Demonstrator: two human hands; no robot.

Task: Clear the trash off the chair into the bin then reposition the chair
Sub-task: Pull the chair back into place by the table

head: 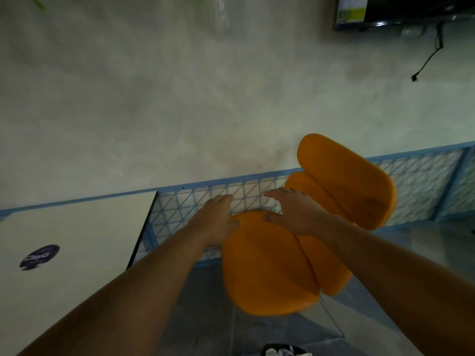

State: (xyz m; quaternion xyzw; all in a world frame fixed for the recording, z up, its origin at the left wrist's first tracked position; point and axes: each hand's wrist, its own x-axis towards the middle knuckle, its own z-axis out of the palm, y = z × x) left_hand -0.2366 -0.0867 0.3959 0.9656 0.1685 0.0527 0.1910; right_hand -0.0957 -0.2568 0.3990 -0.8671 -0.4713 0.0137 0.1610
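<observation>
Bottom centre of frame: a dark bin [282, 350] is just poking in w/ white trash inside, sitting right below the chair. No trash showing on the seat, so prob. the repositioning step now.

Centre frame: the orange chair [270, 265] is lying w/ its long axis running lower-left to upper-right, backrest top toward the hands, seat pad further up-right. Both hands are gripping the backrest's top edge: left hand [218, 222] on the left corner, right hand [295, 211] on the right, thumbs pressing the near face, fingers [275, 194] curling over the far rim. Both hands equally near, symmetric hold.

Room: a white counter [77, 240] w/ a round sticker is crowding the left; a thin metal leg is trailing lower right. Beyond, a blue wire grille [424, 181] is running along the wall base just behind the chair, so little room forward. Open floor seems to be lower right.
</observation>
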